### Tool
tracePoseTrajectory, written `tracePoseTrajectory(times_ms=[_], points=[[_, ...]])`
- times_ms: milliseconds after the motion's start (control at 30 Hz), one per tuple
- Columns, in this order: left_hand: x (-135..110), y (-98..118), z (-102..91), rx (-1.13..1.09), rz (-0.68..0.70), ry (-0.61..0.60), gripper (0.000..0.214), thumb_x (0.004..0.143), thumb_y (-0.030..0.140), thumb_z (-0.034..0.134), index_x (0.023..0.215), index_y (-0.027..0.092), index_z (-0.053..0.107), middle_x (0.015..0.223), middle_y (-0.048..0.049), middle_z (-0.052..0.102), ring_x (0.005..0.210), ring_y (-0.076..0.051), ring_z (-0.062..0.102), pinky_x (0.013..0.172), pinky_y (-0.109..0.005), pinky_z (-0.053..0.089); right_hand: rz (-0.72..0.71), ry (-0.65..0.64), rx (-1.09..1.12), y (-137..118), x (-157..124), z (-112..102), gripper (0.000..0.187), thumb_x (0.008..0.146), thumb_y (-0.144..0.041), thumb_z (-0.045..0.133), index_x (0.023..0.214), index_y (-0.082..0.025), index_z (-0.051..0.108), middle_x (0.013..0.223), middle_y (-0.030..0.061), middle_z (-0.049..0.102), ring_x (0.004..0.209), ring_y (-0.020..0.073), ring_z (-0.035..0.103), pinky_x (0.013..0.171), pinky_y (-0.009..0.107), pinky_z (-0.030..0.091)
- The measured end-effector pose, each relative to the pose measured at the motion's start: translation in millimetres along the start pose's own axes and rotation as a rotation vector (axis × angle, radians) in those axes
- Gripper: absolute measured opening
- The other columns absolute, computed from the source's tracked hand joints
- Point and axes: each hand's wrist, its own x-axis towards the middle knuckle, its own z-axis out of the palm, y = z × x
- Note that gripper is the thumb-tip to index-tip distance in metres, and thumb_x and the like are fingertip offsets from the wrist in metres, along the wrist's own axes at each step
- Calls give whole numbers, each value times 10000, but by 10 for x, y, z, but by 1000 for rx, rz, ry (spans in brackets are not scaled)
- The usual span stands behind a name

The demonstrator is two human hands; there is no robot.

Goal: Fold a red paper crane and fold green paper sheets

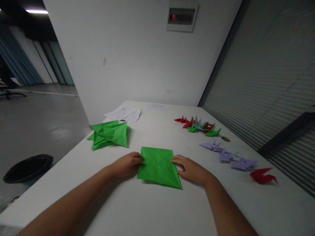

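A square sheet of green origami paper (158, 167), marked with crossing creases, lies before me with its near edge lifted a little off the table. My left hand (130, 164) grips its left edge, fingers curled over the side. On the opposite edge, my right hand (188, 167) pinches the paper between thumb and fingers. Beyond my left hand rests a loose pile of creased green sheets (110, 134).
Folded paper cranes in red, green and purple (197, 125) cluster at the back right. Nearer stand purple cranes (226, 155) and a red crane (263, 176). Printed sheets (123, 114) lie at the back left. A black-lined bin (28, 168) is beside the white table (147, 216).
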Motion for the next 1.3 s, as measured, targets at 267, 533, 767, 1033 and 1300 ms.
tracePoseTrajectory(times_ms=[267,533,767,1033,1300], points=[[-5,-60,47,-67,-54,71,301,861,37,551,1052,204,714,1052,-98,722,995,-222,701,881,-290,533,14,-28,-8,-63,-30,-20,677,707,-278,810,1364,-169,689,1477,163,592,1343,333,566,1165,442,432],[-15,-74,33,-85,-76,63,261,846,80,585,1040,208,702,1002,-91,728,953,-230,704,848,-296,521,-31,-43,8,-28,20,-21,318,922,-216,610,1188,-236,784,1380,129,650,1198,265,656,1081,412,487],[6,-29,10,-85,-141,78,173,897,162,592,1014,192,716,933,-84,724,892,-219,692,809,-288,504,190,-11,327,-16,20,49,361,921,-328,660,1262,-210,649,1049,83,771,907,235,737,804,355,572],[5,17,-39,-102,-190,106,201,932,348,622,984,189,734,913,-75,723,896,-216,672,833,-296,498,104,37,293,-157,86,37,229,945,-357,599,913,-163,716,937,74,746,785,190,671,689,285,494],[19,-45,36,-81,-270,156,249,971,326,546,814,183,678,762,-37,662,715,-176,619,690,-265,461,335,134,231,-110,149,134,359,926,-438,562,651,-209,533,483,-41,512,439,129,482,481,251,337]])
